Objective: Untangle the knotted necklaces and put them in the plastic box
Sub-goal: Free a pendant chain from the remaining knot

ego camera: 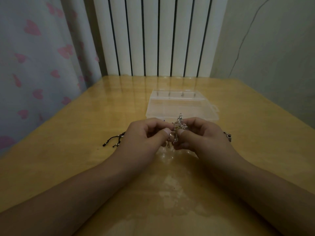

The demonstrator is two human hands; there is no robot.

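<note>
Two hands pinch one tangled clump of necklaces just above the wooden table (68, 159).

Left hand (146, 135) and right hand (199, 133) each grip the silvery knotted necklaces (178, 129) between thumb and curled fingers. Best to tease loops apart gently at the knot, not pull hard. The clump's long axis runs roughly upright, a clasp end pointing up toward the open clear plastic box (180, 106) just beyond. A black cord (113, 141) lies left.
</note>
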